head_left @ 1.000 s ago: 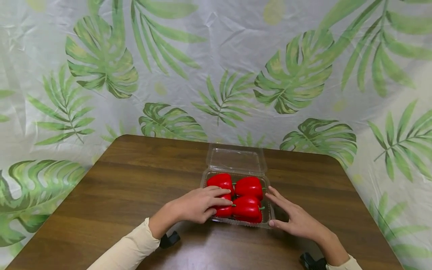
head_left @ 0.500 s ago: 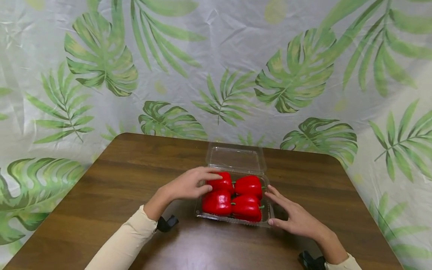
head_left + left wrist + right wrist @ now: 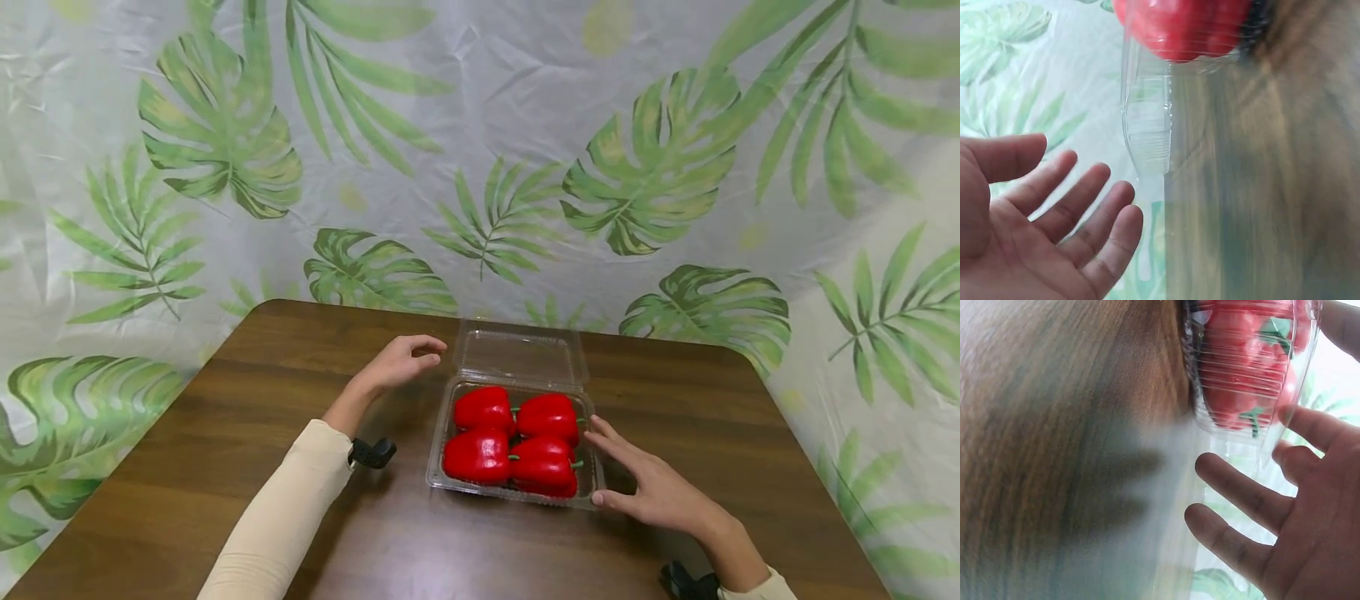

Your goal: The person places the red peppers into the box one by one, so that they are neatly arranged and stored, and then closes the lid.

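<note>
Head: left hand (image 3: pixel 396 364), withdrawn from red peppers (image 3: pixel 476 456), now left of clear container (image 3: pixel 587 481); all four sit inside, apparently settled. Left wrist: fingers apart, holding nothing. Right wrist: right hand (image 3: pixel 1325 512), fingers apart, at container's side.

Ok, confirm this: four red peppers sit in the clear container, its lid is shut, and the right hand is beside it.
The lid is open, not shut, as the head view shows. Four red peppers do sit in the clear container, with the right hand beside it.

Leaf-print sheeting (image 3: pixel 487 125) (creased) hangs behind the wood-grained table (image 3: pixel 225 425).
</note>
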`<state>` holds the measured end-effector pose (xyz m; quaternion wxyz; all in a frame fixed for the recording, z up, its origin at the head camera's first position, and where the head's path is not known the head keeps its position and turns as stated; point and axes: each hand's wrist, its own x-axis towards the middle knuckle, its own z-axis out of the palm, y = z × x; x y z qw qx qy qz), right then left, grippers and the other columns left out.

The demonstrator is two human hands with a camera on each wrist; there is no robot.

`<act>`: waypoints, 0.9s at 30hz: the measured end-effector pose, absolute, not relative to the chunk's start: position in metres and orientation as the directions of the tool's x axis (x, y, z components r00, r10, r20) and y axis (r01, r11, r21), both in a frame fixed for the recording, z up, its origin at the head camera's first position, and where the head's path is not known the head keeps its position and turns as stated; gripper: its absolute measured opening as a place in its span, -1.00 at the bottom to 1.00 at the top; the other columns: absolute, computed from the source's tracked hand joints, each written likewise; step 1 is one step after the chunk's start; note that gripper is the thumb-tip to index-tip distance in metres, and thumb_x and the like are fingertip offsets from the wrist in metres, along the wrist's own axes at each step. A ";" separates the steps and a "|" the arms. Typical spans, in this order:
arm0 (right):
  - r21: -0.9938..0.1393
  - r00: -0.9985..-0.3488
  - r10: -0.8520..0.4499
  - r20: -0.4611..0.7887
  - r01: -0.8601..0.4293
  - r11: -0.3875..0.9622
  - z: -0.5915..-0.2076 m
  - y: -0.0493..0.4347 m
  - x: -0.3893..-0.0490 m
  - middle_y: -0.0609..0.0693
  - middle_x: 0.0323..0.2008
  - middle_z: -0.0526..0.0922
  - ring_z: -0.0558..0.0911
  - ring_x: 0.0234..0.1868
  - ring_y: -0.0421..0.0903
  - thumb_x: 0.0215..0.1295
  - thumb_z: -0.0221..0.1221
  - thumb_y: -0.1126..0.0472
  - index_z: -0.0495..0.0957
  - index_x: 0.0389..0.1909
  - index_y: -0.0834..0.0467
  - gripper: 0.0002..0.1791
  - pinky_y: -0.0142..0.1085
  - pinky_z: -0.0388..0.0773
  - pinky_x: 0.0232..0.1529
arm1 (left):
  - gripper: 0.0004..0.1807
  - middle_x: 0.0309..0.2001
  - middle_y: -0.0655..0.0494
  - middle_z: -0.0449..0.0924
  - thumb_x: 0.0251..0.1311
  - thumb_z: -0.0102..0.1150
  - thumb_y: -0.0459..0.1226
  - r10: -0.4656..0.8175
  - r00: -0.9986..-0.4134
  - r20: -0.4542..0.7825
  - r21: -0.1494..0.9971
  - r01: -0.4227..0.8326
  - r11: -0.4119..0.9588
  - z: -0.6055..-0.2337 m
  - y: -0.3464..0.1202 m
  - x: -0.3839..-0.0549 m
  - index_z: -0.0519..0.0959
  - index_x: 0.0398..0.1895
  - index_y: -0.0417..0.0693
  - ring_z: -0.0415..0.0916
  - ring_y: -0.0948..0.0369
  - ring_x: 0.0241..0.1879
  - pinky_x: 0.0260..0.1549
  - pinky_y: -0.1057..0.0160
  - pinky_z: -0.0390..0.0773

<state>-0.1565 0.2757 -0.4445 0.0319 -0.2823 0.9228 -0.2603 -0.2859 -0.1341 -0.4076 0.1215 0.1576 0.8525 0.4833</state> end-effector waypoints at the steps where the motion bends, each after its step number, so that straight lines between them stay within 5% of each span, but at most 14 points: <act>1: -0.494 -0.839 -0.537 0.089 -0.505 0.708 -0.445 0.275 -0.156 0.15 0.56 0.10 0.38 0.42 0.25 0.26 0.25 -0.19 0.22 0.50 0.01 -0.15 0.26 0.50 0.14 | -0.60 0.32 -0.23 0.45 0.45 0.00 -0.25 0.370 -0.926 -0.072 0.872 0.121 0.473 -0.409 -0.133 -0.290 0.47 0.28 -0.18 0.46 -0.14 0.25 0.18 -0.09 0.53; 27: -0.511 -0.841 -0.535 0.082 -0.496 0.702 -0.443 0.277 -0.156 0.15 0.56 0.11 0.40 0.41 0.22 0.25 0.26 -0.17 0.19 0.51 0.06 -0.12 0.25 0.50 0.17 | -0.56 0.20 -0.27 0.51 0.45 -0.01 -0.27 0.218 -0.961 -0.171 0.921 -0.077 0.383 -0.432 -0.103 -0.327 0.39 0.30 -0.30 0.56 -0.08 0.09 -0.14 0.14 0.61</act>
